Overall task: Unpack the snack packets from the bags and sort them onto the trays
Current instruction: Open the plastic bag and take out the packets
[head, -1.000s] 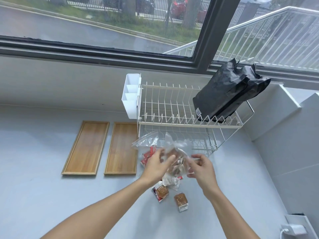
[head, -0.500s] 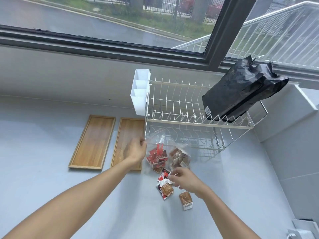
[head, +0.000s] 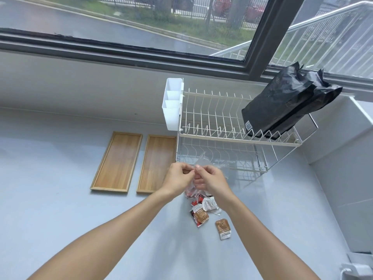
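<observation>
The left hand (head: pixel 178 177) and right hand (head: pixel 210 179) meet fingertip to fingertip, both pinching the top of a clear plastic bag (head: pixel 201 161) of red packets — the bag hangs just under them, in front of the dish rack (head: pixel 232 136). Loose snack packets (head: pixel 199 214) lie on the worktop (head: pixel 60 209) nearer its front edge; two bare wooden trays (head: pixel 119 161) sit to the left.

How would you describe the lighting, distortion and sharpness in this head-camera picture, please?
Head view: soft daylight from the window, with faint shadows only; the wide lens bows the window frame and splays the forearms; the glossy counter mirrors the dish rack; the clear bag between the left hand and right hand is hard to make out.
</observation>
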